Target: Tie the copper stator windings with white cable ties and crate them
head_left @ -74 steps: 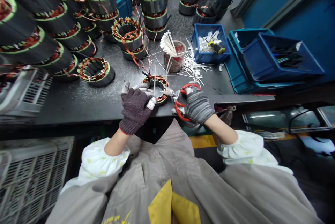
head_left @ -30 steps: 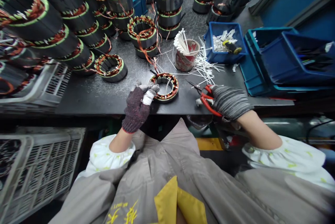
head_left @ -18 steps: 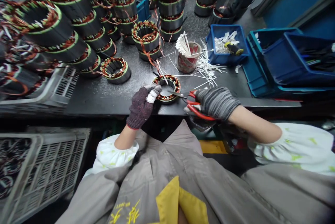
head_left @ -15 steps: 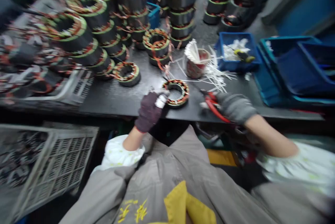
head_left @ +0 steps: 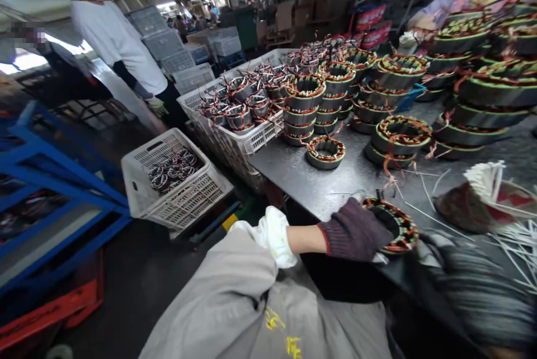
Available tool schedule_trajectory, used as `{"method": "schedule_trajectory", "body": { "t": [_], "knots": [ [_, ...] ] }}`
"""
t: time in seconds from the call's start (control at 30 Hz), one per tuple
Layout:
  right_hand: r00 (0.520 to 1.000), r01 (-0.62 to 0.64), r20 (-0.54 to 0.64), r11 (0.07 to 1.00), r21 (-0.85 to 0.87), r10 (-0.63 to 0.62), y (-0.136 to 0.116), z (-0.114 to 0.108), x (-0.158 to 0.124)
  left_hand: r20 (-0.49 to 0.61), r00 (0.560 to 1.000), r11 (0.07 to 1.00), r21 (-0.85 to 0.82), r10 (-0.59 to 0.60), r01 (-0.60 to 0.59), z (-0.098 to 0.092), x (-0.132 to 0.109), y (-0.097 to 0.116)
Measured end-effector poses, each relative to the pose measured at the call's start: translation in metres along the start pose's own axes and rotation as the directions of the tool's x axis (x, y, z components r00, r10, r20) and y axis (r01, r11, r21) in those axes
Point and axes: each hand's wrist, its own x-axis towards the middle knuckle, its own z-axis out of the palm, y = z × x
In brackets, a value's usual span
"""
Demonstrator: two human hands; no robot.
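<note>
Copper-wound ring [head_left: 406, 225] lies flat on the dark bench [head_left: 289, 180] near its front edge, its opening facing up. The left hand [head_left: 356, 230], in a dark purple knit glove, is against the ring's left rim with its fingers bent; the pictures do not show whether they grip it. The right hand [head_left: 486, 286], in a grey striped glove, is blurred at the near right, its fingers pointing towards the ring's near right side; I cannot tell whether they are open or closed. Farther right stands a stained cup [head_left: 457, 207] holding a bundle of white ties [head_left: 482, 180], with loose ties [head_left: 518, 250] spread on the bench beside it. Beyond the ring sits a stack of 2 wound rings [head_left: 396, 147]; farther left is a single wound ring [head_left: 325, 163]. Left of the bench, a white crate [head_left: 262, 138] is heaped with more wound rings, and another crate [head_left: 188, 197] sits lower down, farther left. At the far left stands a co-worker in a white top [head_left: 134, 51].
</note>
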Motion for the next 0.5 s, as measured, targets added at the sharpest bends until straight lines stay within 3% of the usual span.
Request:
{"method": "schedule_trajectory", "body": {
  "t": [0.07,0.13,0.2,0.23,0.27,0.3,0.33,0.43,0.5],
  "knots": [
    [0.997,-0.069,-0.016,0.998,0.002,0.069,0.0,0.003,-0.006,-0.027,0.997,0.997,-0.05,-0.066,0.065,-0.006,-0.027,-0.007],
    [0.998,-0.054,0.039,0.998,-0.017,0.054,-0.013,0.013,-0.005,-0.03,0.975,0.963,-0.168,-0.221,0.213,-0.018,-0.051,-0.019],
    [0.995,0.022,0.1,0.999,-0.044,-0.018,-0.031,0.026,0.002,0.033,0.895,0.824,-0.376,-0.444,0.423,-0.033,-0.069,-0.038],
    [0.994,0.057,0.095,0.996,-0.063,-0.051,-0.04,0.032,0.007,0.081,0.832,0.719,-0.463,-0.548,0.519,-0.042,-0.073,-0.05],
    [0.995,0.071,0.079,0.994,-0.078,-0.065,-0.048,0.037,0.011,0.116,0.783,0.642,-0.507,-0.611,0.575,-0.05,-0.074,-0.062],
    [0.996,0.078,0.058,0.993,-0.092,-0.072,-0.054,0.042,0.015,0.111,0.763,0.625,-0.504,-0.637,0.595,-0.059,-0.071,-0.075],
    [0.997,0.072,0.035,0.992,-0.1,-0.069,-0.058,0.045,0.018,0.067,0.763,0.66,-0.457,-0.643,0.596,-0.067,-0.066,-0.088],
    [0.999,0.031,-0.03,0.995,-0.097,-0.034,-0.064,0.051,0.022,-0.082,0.826,0.828,-0.126,-0.557,0.546,-0.081,-0.035,-0.125],
    [0.998,0.018,-0.061,0.997,-0.08,-0.023,-0.063,0.053,0.02,-0.058,0.849,0.848,0.052,-0.525,0.527,-0.082,-0.009,-0.148]
  ]
}}
